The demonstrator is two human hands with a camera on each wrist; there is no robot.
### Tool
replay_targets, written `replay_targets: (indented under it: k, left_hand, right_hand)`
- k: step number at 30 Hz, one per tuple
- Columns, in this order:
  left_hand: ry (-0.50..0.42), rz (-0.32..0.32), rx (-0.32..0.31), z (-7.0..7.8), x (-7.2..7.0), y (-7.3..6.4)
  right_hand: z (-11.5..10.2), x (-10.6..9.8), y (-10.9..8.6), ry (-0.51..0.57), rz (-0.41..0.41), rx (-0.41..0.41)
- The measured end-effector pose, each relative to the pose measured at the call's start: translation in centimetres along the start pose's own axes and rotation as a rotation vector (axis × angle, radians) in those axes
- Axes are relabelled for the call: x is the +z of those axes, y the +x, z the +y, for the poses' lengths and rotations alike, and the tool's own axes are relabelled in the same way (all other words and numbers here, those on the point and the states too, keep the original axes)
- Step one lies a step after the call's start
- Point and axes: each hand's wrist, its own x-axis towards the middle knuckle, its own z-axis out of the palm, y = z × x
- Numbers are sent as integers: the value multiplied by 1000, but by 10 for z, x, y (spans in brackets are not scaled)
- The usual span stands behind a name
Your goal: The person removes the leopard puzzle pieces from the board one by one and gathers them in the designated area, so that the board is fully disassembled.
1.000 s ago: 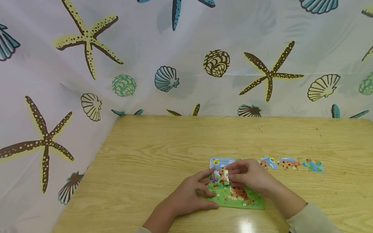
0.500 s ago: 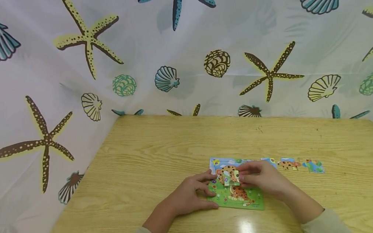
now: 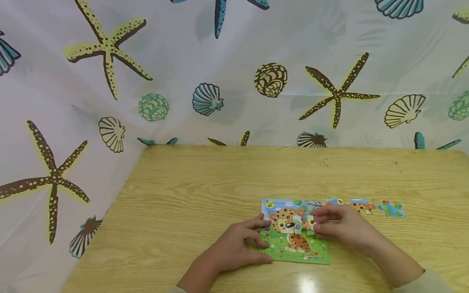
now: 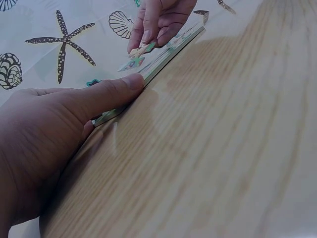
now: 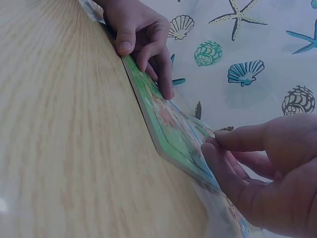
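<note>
Since half a second ago, the right hand (image 3: 344, 227) has slid to the right over the puzzle board (image 3: 298, 254), taking the small puzzle piece (image 3: 309, 223) with it and uncovering more of the spotted cat's face. From where I sit, the left hand (image 3: 240, 243) has stayed at the board's left side.

On the head view I see the right hand pinching the piece between thumb and fingertips, above the right part of the board, beside the cat's face. Both wrist views show the piece tilted; I cannot tell whether its lower edge touches the board. My left wrist view has the left thumb (image 4: 116, 94) lying along the board's edge. The other fingers are loosely bent and spread apart from that thumb, resting at the left side and on the picture.

The board lies flat on the wooden table (image 3: 188, 188), green at the near part and blue at the far part. To its right I count three loose pieces (image 3: 393, 209) in a row, the nearest one to the board partly hidden behind the right hand. Pale sleeves (image 3: 424, 285) cover both forearms. Behind the table hangs a white cloth (image 3: 243, 52) printed with starfish and shells.
</note>
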Motion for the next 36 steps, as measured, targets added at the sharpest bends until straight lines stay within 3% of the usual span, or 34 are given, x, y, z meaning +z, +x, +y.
replay_targets:
  k: [12, 19, 27, 36]
  left_hand:
    - [3, 1, 14, 1, 1, 2]
    - [14, -2, 17, 2, 0, 2]
    - [10, -2, 17, 2, 0, 1]
    - [0, 11, 3, 2, 0, 0]
  right_hand:
    - [3, -23, -11, -143, 102, 27]
    - [9, -36, -15, -83, 90, 39]
    - [7, -48, -19, -86, 77, 69]
    - [3, -40, -18, -254, 165, 69]
